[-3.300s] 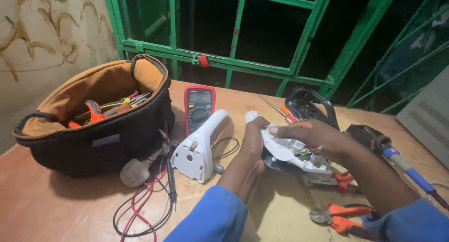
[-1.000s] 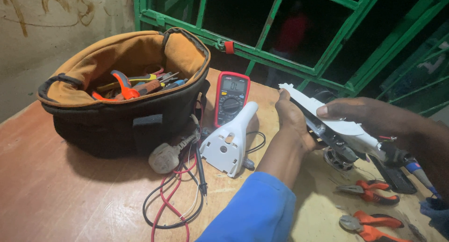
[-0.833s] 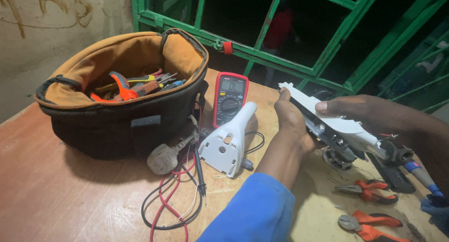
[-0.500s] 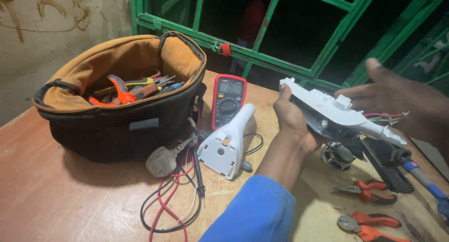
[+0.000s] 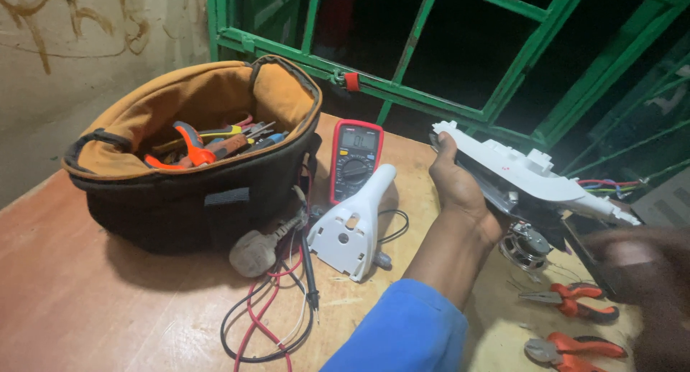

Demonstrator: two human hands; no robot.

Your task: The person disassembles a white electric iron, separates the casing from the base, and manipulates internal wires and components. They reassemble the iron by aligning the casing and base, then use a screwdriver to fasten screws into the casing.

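Your left hand [image 5: 456,185] holds the white plastic housing [image 5: 528,174] up off the wooden table [image 5: 93,300], gripping it at its near-left end: the palm cups the underside and the thumb lies along the upper edge close to the tip. The housing sits just right of that hand and above your right hand [image 5: 640,260], which hovers low at the right edge of view, near the housing's far end but apart from it. That right hand is badly blurred, so you cannot tell whether its fingers are spread or curled; it seems to hold nothing.

Your left forearm rises from the blue sleeve [image 5: 402,332] at the bottom of the view, angling up and to the right, with the wrist bent back so the palm faces the housing.

The housing is long and narrow. Its long axis runs from upper left, by your left hand, down to the lower right, where it tapers to a thin point. Thin coloured wires [image 5: 604,186] trail out near that tapered end (red, blue and yellowish ones can be made out). Dark inner parts show under the white shell.

On the table below lie a small round metal part [image 5: 526,244] and two orange-handled pliers [image 5: 575,304]. To the left of your arm rest a second white casing piece [image 5: 353,228], a red multimeter [image 5: 356,156] with its leads, and an open tool bag [image 5: 198,163].
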